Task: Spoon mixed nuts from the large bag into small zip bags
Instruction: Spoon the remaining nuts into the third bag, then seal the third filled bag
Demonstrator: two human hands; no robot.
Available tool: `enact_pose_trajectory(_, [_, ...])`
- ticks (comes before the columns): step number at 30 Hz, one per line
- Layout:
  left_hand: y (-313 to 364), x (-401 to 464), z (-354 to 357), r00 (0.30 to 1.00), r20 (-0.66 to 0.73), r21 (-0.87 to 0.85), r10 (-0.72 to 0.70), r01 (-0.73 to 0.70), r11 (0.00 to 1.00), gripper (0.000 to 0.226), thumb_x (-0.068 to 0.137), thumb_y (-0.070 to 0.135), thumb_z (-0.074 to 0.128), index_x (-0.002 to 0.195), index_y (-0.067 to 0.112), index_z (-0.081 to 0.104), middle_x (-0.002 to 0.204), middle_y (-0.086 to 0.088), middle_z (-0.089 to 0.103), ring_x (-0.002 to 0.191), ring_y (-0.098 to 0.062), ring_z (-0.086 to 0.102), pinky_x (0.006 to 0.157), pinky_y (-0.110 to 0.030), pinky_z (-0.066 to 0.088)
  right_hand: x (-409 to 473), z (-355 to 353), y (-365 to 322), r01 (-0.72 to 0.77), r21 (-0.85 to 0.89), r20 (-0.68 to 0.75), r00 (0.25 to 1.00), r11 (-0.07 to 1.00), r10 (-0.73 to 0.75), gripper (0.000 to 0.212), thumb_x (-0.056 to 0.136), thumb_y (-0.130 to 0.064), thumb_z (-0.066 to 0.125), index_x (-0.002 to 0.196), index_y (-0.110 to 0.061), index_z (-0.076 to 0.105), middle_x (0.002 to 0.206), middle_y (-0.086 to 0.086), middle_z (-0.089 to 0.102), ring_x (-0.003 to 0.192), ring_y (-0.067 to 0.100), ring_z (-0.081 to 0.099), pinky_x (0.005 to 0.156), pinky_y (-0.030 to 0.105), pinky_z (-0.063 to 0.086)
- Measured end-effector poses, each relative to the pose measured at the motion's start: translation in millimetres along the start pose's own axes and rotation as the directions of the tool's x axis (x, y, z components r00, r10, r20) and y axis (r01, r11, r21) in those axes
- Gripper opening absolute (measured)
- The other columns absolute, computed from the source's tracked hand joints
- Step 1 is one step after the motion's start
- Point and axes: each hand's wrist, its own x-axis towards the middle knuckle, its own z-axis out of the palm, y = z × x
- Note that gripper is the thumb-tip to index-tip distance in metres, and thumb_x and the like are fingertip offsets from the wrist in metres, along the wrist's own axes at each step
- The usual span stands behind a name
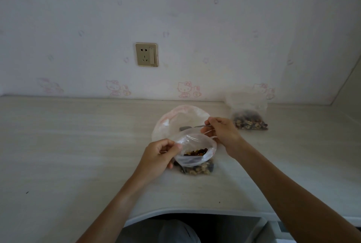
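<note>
Curled round the near-left rim of a small clear plastic zip bag [196, 150]: left hand [160, 156], thumb and fingers pinching the film, mouth held open. Pinched in the right hand [221, 131]: thin metal spoon [190, 127], handle between curled fingers, bowl pointing left over the large whitish plastic bag [175, 120]. Inside the small bag, on the pale wood-grain tabletop [78, 145]: mixed nuts. Well apart, far right by the wall: second clear zip bag of nuts [249, 114].

At frame centre, the left hand [159, 155] pinches a small zip bag [195, 152] open; the right hand [221, 131] holds a spoon [190, 127] above it.
</note>
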Motion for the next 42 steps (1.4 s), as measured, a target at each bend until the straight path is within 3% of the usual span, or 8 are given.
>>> enact_pose_trajectory(10, [5, -5, 1, 1.0, -0.008, -0.019, -0.016, 0.016, 1.0, 0.018, 0.098, 0.03, 0.07, 0.086, 0.018, 0.076, 0.072, -0.003, 0.074, 0.062, -0.015, 0.072, 0.046, -0.023, 0.048, -7, -28, -3, 0.011, -0.174, 0.029, 1.0, 0.985, -0.007, 0.043, 0.097, -0.034, 0.07, 0.134, -0.038, 0.047, 0.075, 0.015, 0.077, 0.052, 0.024, 0.067, 0.041, 0.028, 0.047])
enact_pose_trajectory(15, [10, -9, 0, 1.0, 0.005, -0.015, -0.01, 0.01, 1.0, 0.022, 0.097, 0.042, 0.068, 0.084, 0.027, 0.077, 0.078, -0.004, 0.077, 0.061, -0.013, 0.072, 0.047, -0.021, 0.05, -33, -36, -7, 0.067, -0.253, 0.102, 0.994, 0.965, -0.042, 0.019, 0.102, -0.029, 0.062, 0.116, -0.016, 0.067, 0.076, 0.014, 0.076, 0.054, 0.026, 0.068, 0.039, 0.029, 0.046])
enact_pose_trajectory(19, [18, -11, -6, 0.987, 0.082, 0.012, -0.137, 0.136, 0.991, 0.042, 0.094, 0.067, 0.055, 0.088, 0.033, 0.079, 0.079, -0.008, 0.078, 0.069, -0.016, 0.074, 0.055, -0.022, 0.053, -56, -37, -5, -0.003, -0.345, 0.238, 0.967, 0.939, 0.091, 0.033, 0.104, -0.036, 0.058, 0.105, -0.008, 0.074, 0.085, 0.016, 0.078, 0.062, 0.025, 0.07, 0.044, 0.028, 0.048])
enact_pose_trajectory(27, [41, -5, -20, 0.89, 0.37, -0.094, -0.266, 0.321, 0.942, 0.026, 0.095, 0.034, 0.07, 0.11, 0.015, 0.08, 0.106, -0.006, 0.079, 0.093, -0.017, 0.075, 0.074, -0.026, 0.057, -64, -42, -2, -0.121, -0.137, 0.415, 0.894, 0.983, 0.168, 0.037, 0.102, -0.029, 0.061, 0.109, 0.005, 0.074, 0.102, 0.022, 0.074, 0.079, 0.025, 0.066, 0.058, 0.029, 0.051])
enact_pose_trajectory(32, [44, 2, -21, 0.951, 0.163, -0.172, -0.263, 0.29, 0.942, 0.025, 0.083, 0.022, 0.084, 0.107, 0.015, 0.08, 0.093, -0.008, 0.079, 0.08, -0.018, 0.075, 0.064, -0.026, 0.059, -64, -41, -5, -0.038, -0.082, 0.328, 0.943, 0.996, 0.063, 0.021, 0.097, -0.015, 0.069, 0.099, 0.005, 0.075, 0.088, 0.017, 0.074, 0.071, 0.021, 0.067, 0.057, 0.029, 0.054])
enact_pose_trajectory(37, [54, 11, -17, 0.988, -0.149, 0.161, -0.046, 0.07, 0.985, 0.017, 0.079, -0.004, 0.077, 0.076, 0.012, 0.075, 0.053, 0.001, 0.066, 0.046, -0.013, 0.065, 0.044, -0.024, 0.05, -73, -20, -19, 0.267, -0.518, 0.146, 0.964, 0.813, -0.223, 0.008, 0.092, -0.007, 0.068, 0.086, -0.01, 0.062, 0.068, 0.007, 0.068, 0.051, 0.019, 0.067, 0.045, 0.032, 0.056])
enact_pose_trajectory(40, [63, 15, -16, 0.991, -0.13, 0.258, -0.015, 0.049, 0.965, 0.014, 0.083, -0.004, 0.07, 0.078, 0.009, 0.071, 0.052, -0.001, 0.066, 0.043, -0.014, 0.066, 0.044, -0.024, 0.052, -74, -12, -26, 0.355, -0.715, 0.146, 0.919, 0.602, -0.367, 0.013, 0.095, -0.015, 0.06, 0.085, -0.021, 0.053, 0.067, 0.0, 0.067, 0.051, 0.02, 0.067, 0.043, 0.036, 0.055])
enact_pose_trajectory(42, [69, 15, -18, 0.994, -0.026, 0.227, -0.109, 0.112, 0.968, 0.004, 0.089, 0.003, 0.071, 0.089, 0.008, 0.072, 0.057, -0.002, 0.068, 0.052, -0.018, 0.07, 0.05, -0.028, 0.057, -72, -12, -31, 0.309, -0.653, 0.126, 0.944, 0.692, -0.303, 0.009, 0.098, -0.015, 0.056, 0.09, -0.019, 0.054, 0.068, 0.002, 0.069, 0.047, 0.018, 0.067, 0.041, 0.031, 0.053])
